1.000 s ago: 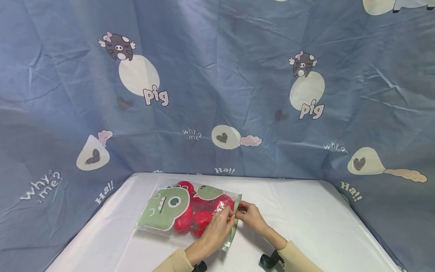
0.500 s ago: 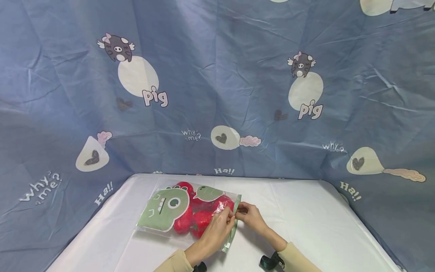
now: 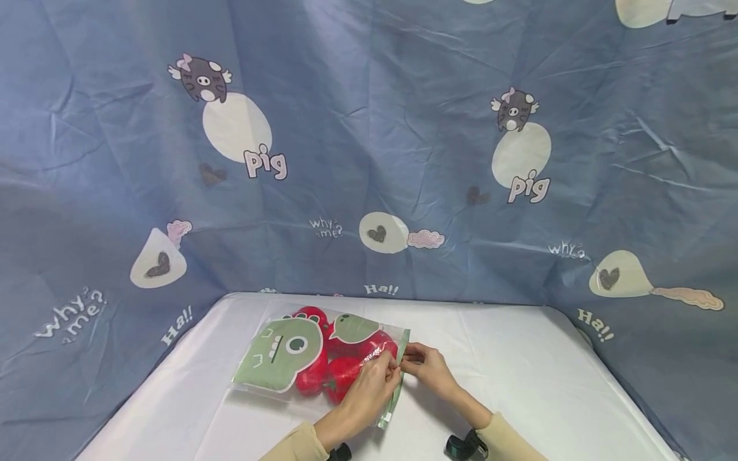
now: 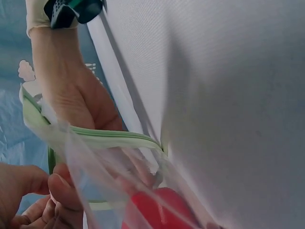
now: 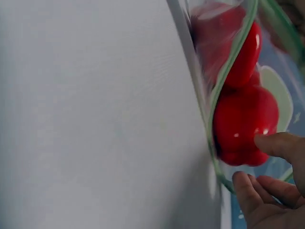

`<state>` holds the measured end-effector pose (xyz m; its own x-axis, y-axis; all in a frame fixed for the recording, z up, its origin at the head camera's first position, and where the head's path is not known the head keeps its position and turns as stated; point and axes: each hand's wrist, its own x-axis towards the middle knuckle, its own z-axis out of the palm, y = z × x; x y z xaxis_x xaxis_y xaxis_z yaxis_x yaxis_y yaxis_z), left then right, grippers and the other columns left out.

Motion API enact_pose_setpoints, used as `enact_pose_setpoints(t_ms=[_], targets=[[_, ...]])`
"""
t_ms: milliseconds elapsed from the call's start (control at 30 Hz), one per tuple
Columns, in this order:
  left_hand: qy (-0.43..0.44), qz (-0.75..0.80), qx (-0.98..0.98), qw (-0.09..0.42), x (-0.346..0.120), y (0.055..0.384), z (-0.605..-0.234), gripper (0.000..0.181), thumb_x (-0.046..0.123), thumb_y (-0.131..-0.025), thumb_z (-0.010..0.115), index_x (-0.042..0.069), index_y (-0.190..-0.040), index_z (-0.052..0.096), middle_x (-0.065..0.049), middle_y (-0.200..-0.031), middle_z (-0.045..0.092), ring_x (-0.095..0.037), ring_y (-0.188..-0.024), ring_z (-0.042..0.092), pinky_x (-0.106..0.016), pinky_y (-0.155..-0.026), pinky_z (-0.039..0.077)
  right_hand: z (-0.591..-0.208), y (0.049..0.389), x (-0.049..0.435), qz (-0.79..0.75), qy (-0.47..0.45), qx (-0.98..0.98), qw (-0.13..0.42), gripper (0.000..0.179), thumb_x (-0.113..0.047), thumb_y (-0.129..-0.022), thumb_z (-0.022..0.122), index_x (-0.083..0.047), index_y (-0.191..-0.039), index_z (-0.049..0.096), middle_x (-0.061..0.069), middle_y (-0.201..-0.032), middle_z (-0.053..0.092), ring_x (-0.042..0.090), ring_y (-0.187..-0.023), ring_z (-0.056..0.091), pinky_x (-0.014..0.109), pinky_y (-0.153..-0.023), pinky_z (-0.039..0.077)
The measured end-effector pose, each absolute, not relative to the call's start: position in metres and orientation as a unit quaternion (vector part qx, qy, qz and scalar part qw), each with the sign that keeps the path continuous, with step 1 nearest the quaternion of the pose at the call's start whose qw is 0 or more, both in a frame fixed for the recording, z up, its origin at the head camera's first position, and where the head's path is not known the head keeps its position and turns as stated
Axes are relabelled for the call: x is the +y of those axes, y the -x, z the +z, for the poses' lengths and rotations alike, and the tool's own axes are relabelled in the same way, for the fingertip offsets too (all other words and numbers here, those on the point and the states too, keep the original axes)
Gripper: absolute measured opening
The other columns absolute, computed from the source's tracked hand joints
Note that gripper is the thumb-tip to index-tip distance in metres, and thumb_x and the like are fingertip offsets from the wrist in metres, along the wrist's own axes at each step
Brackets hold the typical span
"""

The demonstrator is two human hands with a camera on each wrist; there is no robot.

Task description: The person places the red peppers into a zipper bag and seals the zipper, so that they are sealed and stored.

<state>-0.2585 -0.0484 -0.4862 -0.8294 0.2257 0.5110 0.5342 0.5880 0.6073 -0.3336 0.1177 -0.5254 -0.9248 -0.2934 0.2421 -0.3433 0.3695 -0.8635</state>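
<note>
A clear zip bag [image 3: 398, 390] with a green-trimmed mouth and green cartoon monster print lies on the white table. Several red bell peppers [image 3: 344, 374] show inside it, one close behind the mouth in the right wrist view. My left hand [image 3: 369, 384] pinches the bag's mouth edge between thumb and curled fingers. On the right, my right hand [image 3: 429, 371] holds the same edge, its thumb and fingers about the rim. The green mouth strips [image 4: 114, 136] stand apart in the left wrist view. Through the clear plastic there, some right-hand fingers show behind the film.
The white table [image 3: 519, 378] extends on both sides of the bag. A blue cloth [image 3: 323, 128] with pig prints hangs behind and around it. Dark wrist devices [image 3: 461, 446] sit under both forearms, near the tabletop.
Both hands stay at the bag's mouth. My right wrist and its device have shifted very slightly to the right; the bag and peppers lie almost as before.
</note>
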Motion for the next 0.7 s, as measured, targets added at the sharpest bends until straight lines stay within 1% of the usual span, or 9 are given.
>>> enact_pose_setpoints(t_ms=[167,267,367,433,500,600,700], targets=[[0.22,-0.397,-0.872,0.182,-0.048,0.258,-0.486,0.006,0.004,-0.087,0.061,0.008,-0.086,0.057,0.009,-0.068,0.056,0.005,-0.059,0.045,-0.013,-0.05,0.04,-0.514,0.322,0.126,0.547,-0.187,-0.815,0.034,0.036,-0.009,-0.082,0.074,0.004,-0.114,0.064,0.017,-0.101,0.071,0.029,-0.093,0.069,0.024,-0.077,0.054],[0.221,-0.393,-0.876,0.171,-0.048,0.258,-0.485,0.005,0.004,-0.087,0.062,0.006,-0.088,0.058,0.007,-0.068,0.059,0.005,-0.059,0.046,-0.013,-0.051,0.041,-0.508,0.317,0.129,0.547,-0.181,-0.817,0.035,0.031,-0.007,-0.085,0.071,0.004,-0.113,0.064,0.016,-0.098,0.071,0.025,-0.089,0.069,0.024,-0.075,0.055],[0.218,-0.386,-0.882,0.161,-0.048,0.257,-0.484,0.007,0.005,-0.086,0.064,0.005,-0.089,0.058,0.005,-0.07,0.06,0.004,-0.06,0.047,-0.014,-0.051,0.041,-0.504,0.314,0.132,0.545,-0.173,-0.82,0.021,0.028,-0.005,-0.087,0.066,0.005,-0.113,0.064,0.015,-0.096,0.071,0.019,-0.084,0.068,0.027,-0.071,0.056],[0.216,-0.385,-0.884,0.154,-0.048,0.256,-0.483,0.009,0.005,-0.086,0.065,0.003,-0.091,0.058,0.004,-0.071,0.061,0.003,-0.06,0.048,-0.015,-0.051,0.042,-0.501,0.311,0.133,0.542,-0.171,-0.822,0.01,0.028,-0.004,-0.088,0.064,0.005,-0.114,0.063,0.014,-0.094,0.07,0.018,-0.081,0.068,0.03,-0.068,0.057],[0.216,-0.381,-0.887,0.145,-0.048,0.255,-0.482,0.011,0.007,-0.086,0.066,0.003,-0.092,0.058,0.004,-0.069,0.06,0.003,-0.058,0.047,-0.015,-0.049,0.041,-0.5,0.308,0.135,0.539,-0.173,-0.824,0.001,0.028,-0.005,-0.089,0.064,0.005,-0.115,0.063,0.013,-0.094,0.07,0.019,-0.08,0.068,0.032,-0.067,0.057],[0.225,-0.37,-0.891,0.136,-0.049,0.251,-0.479,0.014,0.01,-0.085,0.068,0.003,-0.091,0.058,0.007,-0.064,0.055,0.005,-0.054,0.042,-0.013,-0.046,0.038,-0.498,0.303,0.138,0.543,-0.185,-0.819,-0.013,0.029,-0.007,-0.089,0.063,0.006,-0.116,0.062,0.015,-0.093,0.069,0.025,-0.079,0.068,0.036,-0.063,0.057],[0.249,-0.32,-0.902,0.152,-0.05,0.243,-0.478,0.02,0.018,-0.083,0.073,0.006,-0.086,0.058,0.009,-0.061,0.05,0.005,-0.052,0.036,-0.012,-0.045,0.032,-0.5,0.296,0.139,0.541,-0.203,-0.816,-0.032,0.03,-0.008,-0.09,0.062,0.008,-0.116,0.061,0.019,-0.095,0.069,0.028,-0.076,0.068,0.036,-0.059,0.056]])
